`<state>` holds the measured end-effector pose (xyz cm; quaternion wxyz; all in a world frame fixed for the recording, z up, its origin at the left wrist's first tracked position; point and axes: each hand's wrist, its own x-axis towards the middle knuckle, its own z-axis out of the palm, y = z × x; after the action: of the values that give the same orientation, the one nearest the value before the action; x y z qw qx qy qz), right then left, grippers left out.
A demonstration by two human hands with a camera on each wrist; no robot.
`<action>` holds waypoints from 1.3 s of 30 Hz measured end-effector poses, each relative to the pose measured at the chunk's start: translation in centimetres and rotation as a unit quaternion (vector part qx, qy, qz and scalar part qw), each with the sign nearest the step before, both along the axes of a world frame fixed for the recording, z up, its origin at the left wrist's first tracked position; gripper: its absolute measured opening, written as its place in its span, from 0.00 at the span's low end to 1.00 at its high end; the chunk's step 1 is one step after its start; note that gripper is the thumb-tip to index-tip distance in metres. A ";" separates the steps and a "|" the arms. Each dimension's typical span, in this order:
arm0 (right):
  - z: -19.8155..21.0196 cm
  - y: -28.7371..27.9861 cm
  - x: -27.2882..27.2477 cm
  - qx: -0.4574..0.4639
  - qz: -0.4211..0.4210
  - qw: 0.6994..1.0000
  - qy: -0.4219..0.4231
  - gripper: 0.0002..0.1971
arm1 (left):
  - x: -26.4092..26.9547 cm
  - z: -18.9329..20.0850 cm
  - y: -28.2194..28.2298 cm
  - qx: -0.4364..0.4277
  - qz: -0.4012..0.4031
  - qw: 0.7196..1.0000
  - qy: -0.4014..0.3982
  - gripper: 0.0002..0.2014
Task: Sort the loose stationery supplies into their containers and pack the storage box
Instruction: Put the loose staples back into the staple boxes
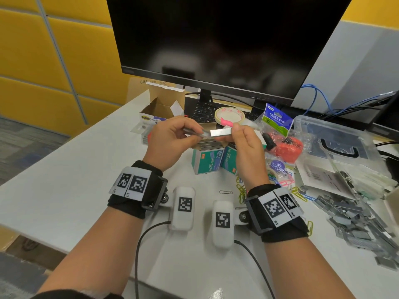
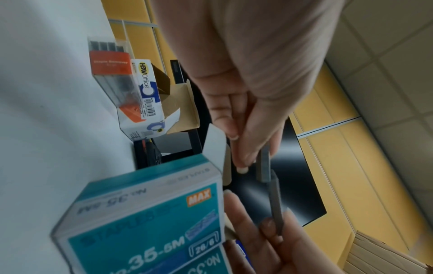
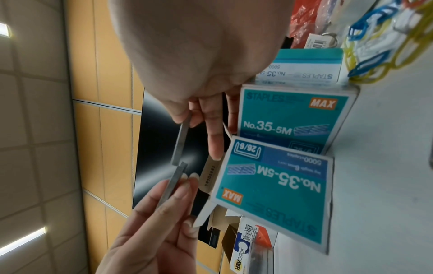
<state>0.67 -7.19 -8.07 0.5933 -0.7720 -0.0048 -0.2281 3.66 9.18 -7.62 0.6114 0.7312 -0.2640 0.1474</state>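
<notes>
White desk, 2 hands, each pinching 1 staple strip.

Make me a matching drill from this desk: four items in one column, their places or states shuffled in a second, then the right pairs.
Items
1. staple strips
2. binder clip bag
3. tape roll
4. clear storage box

Places or states
A. lying on the keyboard
B. at the far right of the desk, handle facing up
C. pinched between both hands
D. leaning just left of the clear box

Pairs: 1-C, 2-D, 3-A, 4-B
</notes>
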 end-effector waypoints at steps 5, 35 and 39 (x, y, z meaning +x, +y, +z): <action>0.2 0.3 -0.2 -0.010 -0.001 1.000 0.022 0.15 | 0.0 -0.2 -0.3 0.012 -0.016 0.999 0.042 0.16; -0.3 0.7 0.1 -0.105 0.043 0.993 -0.006 0.18 | -0.6 -0.8 -1.9 0.004 0.093 0.993 -0.065 0.15; 0.1 0.7 -0.1 -0.141 0.052 0.989 0.008 0.15 | -0.2 -0.9 -1.7 0.012 0.105 0.992 -0.071 0.15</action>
<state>0.58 -6.48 -7.99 0.4900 -0.8481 -0.0726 -0.1880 3.42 7.45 -8.52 0.5632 0.7503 -0.2297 0.2591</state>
